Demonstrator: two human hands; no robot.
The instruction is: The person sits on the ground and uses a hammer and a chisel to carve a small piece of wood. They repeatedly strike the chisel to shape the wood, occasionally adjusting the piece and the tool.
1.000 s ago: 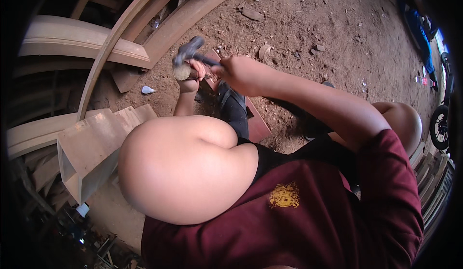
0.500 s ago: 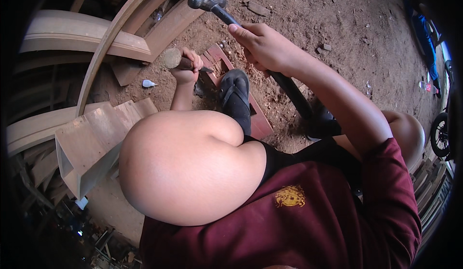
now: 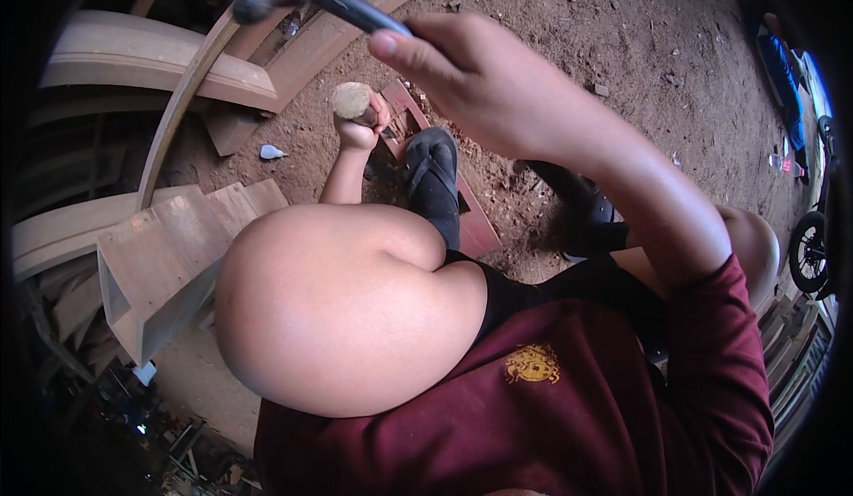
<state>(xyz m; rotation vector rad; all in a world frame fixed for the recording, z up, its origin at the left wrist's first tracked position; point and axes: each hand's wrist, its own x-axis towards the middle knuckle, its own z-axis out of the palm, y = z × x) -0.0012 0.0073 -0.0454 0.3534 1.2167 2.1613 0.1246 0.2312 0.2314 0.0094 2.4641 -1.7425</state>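
Observation:
My right hand [image 3: 471, 78] grips the dark handle of a hammer [image 3: 351, 5], raised high with its blurred metal head at the upper left. Lower down, my left hand [image 3: 362, 130] is closed round the handle of a chisel [image 3: 354, 103], whose broad, pale, battered butt faces up. The chisel stands over a reddish wooden piece [image 3: 481, 229] on the ground; its blade is mostly hidden behind the hand. My sandalled foot [image 3: 432, 160] rests on this wood, beside a cut-out with wood chips around it.
Pale timber frames [image 3: 160, 60] crowd the upper left. A box-like wooden piece [image 3: 164, 252] stands by my knee, near a small white bottle [image 3: 271, 152] on the dirt floor [image 3: 569, 43]. Far right are a person in blue [image 3: 782, 92] and a wheel [image 3: 809, 252].
My right hand has lifted the hammer up and to the left, closer to the camera. My left hand has shifted slightly right, and the chisel now stands more upright.

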